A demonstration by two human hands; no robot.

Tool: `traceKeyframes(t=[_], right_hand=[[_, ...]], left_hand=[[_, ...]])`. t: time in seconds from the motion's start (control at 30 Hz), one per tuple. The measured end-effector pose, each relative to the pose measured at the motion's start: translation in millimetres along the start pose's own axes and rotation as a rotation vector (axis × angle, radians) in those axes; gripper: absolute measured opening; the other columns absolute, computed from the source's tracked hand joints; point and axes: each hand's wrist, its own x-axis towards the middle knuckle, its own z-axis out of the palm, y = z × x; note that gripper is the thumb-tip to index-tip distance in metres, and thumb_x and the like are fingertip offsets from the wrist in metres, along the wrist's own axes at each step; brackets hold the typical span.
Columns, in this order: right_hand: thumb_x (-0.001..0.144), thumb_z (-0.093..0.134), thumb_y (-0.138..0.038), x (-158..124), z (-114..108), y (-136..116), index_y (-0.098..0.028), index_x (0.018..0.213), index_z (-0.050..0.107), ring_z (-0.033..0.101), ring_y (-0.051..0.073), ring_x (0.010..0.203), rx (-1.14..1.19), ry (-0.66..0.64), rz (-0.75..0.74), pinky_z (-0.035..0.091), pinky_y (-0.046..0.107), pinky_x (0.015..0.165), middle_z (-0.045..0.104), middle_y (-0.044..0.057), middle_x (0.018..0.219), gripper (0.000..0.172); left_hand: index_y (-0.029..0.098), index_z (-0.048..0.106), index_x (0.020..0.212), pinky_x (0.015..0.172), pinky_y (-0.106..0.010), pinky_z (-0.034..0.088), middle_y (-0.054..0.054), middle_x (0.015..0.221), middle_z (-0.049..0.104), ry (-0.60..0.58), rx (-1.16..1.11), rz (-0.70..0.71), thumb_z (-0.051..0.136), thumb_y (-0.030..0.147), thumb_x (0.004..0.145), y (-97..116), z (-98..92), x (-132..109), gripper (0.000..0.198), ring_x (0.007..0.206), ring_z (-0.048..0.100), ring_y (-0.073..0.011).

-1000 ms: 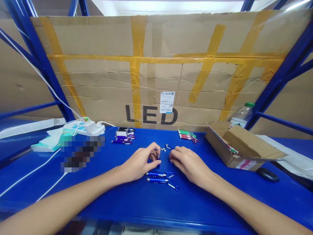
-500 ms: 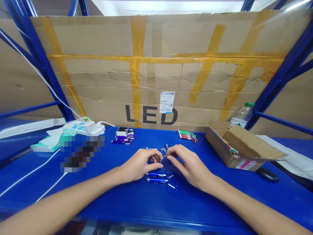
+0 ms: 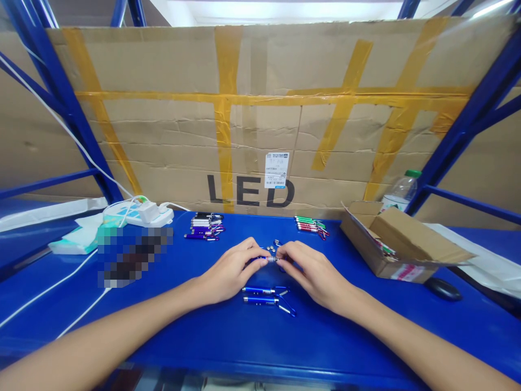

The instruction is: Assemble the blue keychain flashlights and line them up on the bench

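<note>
In the middle of the head view, my left hand (image 3: 236, 270) is closed, thumb and fingers pinching a blue mini flashlight (image 3: 272, 259) whose silver end points right. My right hand (image 3: 315, 270) meets it there, its thumb and index finger pinched at that silver end on something small and dark that I cannot make out. Several small silver button cells (image 3: 271, 248) lie just behind the fingertips, next to a small carabiner clip piece (image 3: 277, 243). Nearer to me lie two blue keychain flashlights (image 3: 260, 300) with carabiner clips, side by side.
Black, silver and purple flashlights (image 3: 205, 224) lie in a row at back left, green and red ones (image 3: 309, 224) at back right. An open cardboard box (image 3: 378, 260), a black mouse (image 3: 443, 289) and a bottle (image 3: 401, 193) stand right. A power strip (image 3: 152, 214) with cables lies left.
My left hand has risen slightly and turned the flashlight from upright to lying sideways. Its silver end now meets my right fingertips, where before there was a small gap.
</note>
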Motion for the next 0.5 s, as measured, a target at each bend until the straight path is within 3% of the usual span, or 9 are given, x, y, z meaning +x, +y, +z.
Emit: traceKeyframes(t=[0.3,0.5], right_hand=[[0.117,0.042,-0.028,-0.1,-2.8,-6.4,-0.023,0.115,0.062,0.059,0.022,0.090,-0.074,0.004,-0.152,0.050,0.034,0.081,0.070,0.008,0.103,0.020],[0.116,0.044,-0.024,0.4,-2.1,-6.6,-0.021,0.115,0.060,0.055,0.022,0.088,-0.109,0.039,-0.197,0.047,0.034,0.080,0.070,0.008,0.103,0.016]], left_hand=[[0.019,0.067,0.092,0.087,-0.032,0.047,-0.003,0.094,0.070,-0.065,-0.144,-0.076,0.038,0.044,0.116,8.3,-2.7,2.1,0.045,0.089,0.063,-0.0197],[0.019,0.067,0.098,0.083,-0.029,0.044,0.000,0.095,0.071,-0.076,-0.216,-0.136,0.043,0.046,0.114,11.1,-2.9,1.0,0.040,0.089,0.063,-0.0180]])
